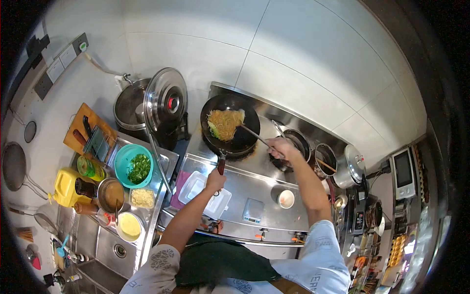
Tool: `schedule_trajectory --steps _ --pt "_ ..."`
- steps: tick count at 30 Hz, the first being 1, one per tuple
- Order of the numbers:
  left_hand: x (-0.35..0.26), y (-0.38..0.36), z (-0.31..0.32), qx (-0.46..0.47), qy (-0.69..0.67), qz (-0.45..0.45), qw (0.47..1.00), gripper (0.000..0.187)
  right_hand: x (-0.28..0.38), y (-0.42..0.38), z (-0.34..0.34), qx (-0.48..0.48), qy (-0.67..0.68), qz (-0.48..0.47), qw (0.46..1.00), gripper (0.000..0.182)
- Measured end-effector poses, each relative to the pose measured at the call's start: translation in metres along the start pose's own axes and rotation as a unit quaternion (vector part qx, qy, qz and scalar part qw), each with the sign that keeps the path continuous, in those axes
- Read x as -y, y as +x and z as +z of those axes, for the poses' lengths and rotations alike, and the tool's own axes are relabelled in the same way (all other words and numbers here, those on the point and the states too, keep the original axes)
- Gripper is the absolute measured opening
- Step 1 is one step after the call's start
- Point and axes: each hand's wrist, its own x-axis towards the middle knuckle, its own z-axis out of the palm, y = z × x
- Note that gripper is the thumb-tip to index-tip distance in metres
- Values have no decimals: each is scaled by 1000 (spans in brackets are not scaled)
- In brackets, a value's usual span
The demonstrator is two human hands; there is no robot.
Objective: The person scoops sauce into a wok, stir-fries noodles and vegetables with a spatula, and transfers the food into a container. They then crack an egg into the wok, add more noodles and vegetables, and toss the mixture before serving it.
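My left hand (215,181) is wrapped round the handle (222,165) of a black wok (250,135) on the steel stove. Noodles (225,126) with some green vegetable lie in the wok. My right hand (284,148) grips a long-handled cooking utensil (254,134) that reaches into the wok from the right. Its head lies against the noodles and cannot be made out. Below my left hand sits an opened white takeaway box (224,200). A small kitchen scale (253,210) and a white cup (286,199) stand on the counter between my arms.
Right of the wok are a dark pan (299,143), a small pot (325,156) and a pressure cooker (351,166). To the left are a large pot (131,103), its upright lid (164,105), a teal bowl of greens (121,164), a saucepan (110,192) and a sink (105,240).
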Motion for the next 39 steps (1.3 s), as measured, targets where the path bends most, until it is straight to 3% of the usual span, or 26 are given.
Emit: schedule_trajectory --steps 2,4,7,10,13,14,15,16,19,22,24,26,28,30,31,33,36,39 --pt "3 5 2 -1 0 -7 1000 17 -12 13 16 -38 -130 -77 988 31" --pt "1 7 2 11 1 -3 1000 18 -16 13 28 -73 -308 -155 936 37" --pt "-3 6 4 22 -8 5 1000 17 -23 -19 70 -183 -584 -226 758 35" --pt "5 29 9 48 -2 -3 999 16 -14 -83 84 -155 -628 -192 738 33" --pt "14 44 8 74 -25 -12 997 14 -37 -61 24 -157 -573 -337 731 29" --pt "14 44 7 74 -29 -5 997 15 -6 -82 22 -107 -457 -201 860 29" --pt "12 41 4 73 -33 2 997 17 27 -104 20 -103 -328 -54 938 29" --pt "10 37 1 73 -36 9 997 19 41 -97 -4 -26 -234 -16 972 24" --pt "2 19 -3 45 -118 8 992 20 75 -85 -44 -10 -230 45 972 10" --pt "81 21 -3 -178 -20 208 962 39 91 -69 -69 38 -260 86 961 11" --pt "106 -35 -28 -198 -50 133 970 41 87 -54 -62 42 -234 90 967 13" --pt "146 -84 -39 -236 -71 77 966 40 35 -3 -62 58 -164 75 982 16" --pt "201 -111 -42 -132 -106 -27 985 41 4 14 -17 -14 -116 -36 993 25" --pt "228 -114 -33 -61 -170 -126 975 43 -21 44 8 -17 -89 -101 991 31" --pt "234 -115 -31 -23 -199 -177 964 44 -24 49 20 -39 -176 -142 973 33" --pt "236 -103 -25 0 -234 -192 953 47 -25 54 36 -87 -348 -220 907 44" --pt "224 -90 -14 46 -259 -206 942 50 -35 40 56 -170 -626 -287 705 49" --pt "258 -62 10 17 -246 -177 953 48 -38 -17 61 -151 -646 -265 699 53"
